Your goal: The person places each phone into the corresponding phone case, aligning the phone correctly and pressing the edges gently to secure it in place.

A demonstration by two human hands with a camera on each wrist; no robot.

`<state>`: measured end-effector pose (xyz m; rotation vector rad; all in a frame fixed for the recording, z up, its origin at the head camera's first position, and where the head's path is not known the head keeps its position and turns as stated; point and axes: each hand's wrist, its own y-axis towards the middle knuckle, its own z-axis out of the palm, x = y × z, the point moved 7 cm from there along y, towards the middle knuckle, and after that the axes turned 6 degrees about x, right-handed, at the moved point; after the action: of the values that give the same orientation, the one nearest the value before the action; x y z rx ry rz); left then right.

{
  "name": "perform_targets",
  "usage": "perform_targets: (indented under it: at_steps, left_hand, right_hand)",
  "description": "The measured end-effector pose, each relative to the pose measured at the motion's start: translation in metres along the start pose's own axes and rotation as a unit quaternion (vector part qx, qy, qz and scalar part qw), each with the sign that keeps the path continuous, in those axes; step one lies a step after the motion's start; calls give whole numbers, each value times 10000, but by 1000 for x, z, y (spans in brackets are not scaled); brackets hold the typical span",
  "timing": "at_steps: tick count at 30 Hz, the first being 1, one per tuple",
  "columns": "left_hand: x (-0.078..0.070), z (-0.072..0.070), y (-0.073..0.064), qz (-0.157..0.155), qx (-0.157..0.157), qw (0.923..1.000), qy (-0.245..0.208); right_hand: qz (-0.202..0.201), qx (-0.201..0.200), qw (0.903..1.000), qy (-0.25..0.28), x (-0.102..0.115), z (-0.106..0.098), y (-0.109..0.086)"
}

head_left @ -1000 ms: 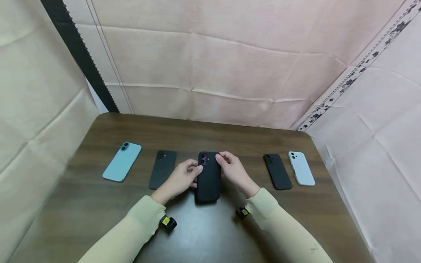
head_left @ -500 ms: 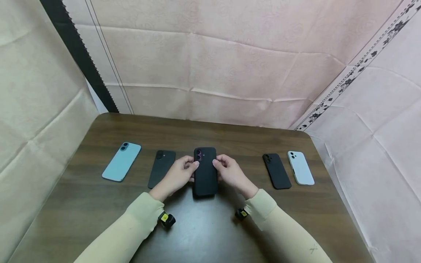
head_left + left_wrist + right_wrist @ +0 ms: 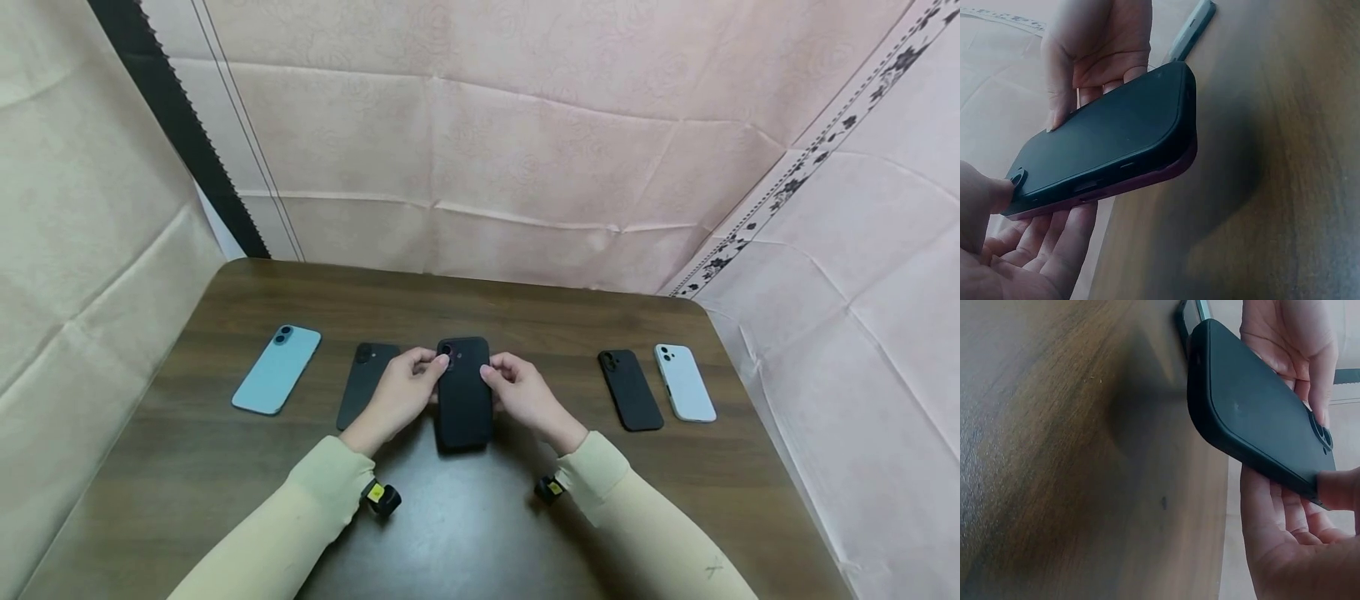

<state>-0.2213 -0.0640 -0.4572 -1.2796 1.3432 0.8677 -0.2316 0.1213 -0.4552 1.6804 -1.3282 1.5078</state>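
Note:
A phone in a black case (image 3: 465,400) is held between both hands above the table's middle, camera end away from me. In the left wrist view, a purplish-pink phone edge (image 3: 1175,167) shows below the black case (image 3: 1110,128) along its left side. My left hand (image 3: 401,390) grips the upper left side, thumb by the camera opening and fingers underneath. My right hand (image 3: 528,396) holds the right side, thumb on the case back and fingers beneath. From the right wrist view, the case (image 3: 1266,406) covers the visible side; the screen is hidden.
A dark phone or case (image 3: 366,383) lies partly behind my left hand, with a light blue phone (image 3: 277,369) farther left. To the right lie a black case or phone (image 3: 632,390) and a white one (image 3: 686,383). Cloth hangs behind the wooden table (image 3: 465,533).
Both hands have brought the cased phone slightly left and away from me. My left thumb has moved up to the camera corner; my right thumb sits lower on the case than before.

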Motion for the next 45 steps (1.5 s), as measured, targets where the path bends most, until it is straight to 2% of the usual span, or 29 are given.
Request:
perform_targets:
  at_steps: [13,20,23,33,41,45]
  left_hand:
    - [0,0,-2,68,-71,9994,333]
    - [2,0,-3,33,-56,9989,461]
    - [3,0,-3,16,-45,9985,542]
    - [4,0,-1,144,-114,9980,598]
    - [4,-1,-1,115,-139,9991,372]
    - [5,0,-1,95,-49,9999,-27]
  right_hand:
    - [242,135,9996,-58,-1,1,1]
    - [245,266,9990,-255,29,6,-16]
    - [275,282,9988,-303,32,8,-18]
    - [159,155,9996,-188,-1,5,3]
    - [40,-19,9998,-190,-3,5,4]
    - [-40,-123,9999,-66,-2,3,5]
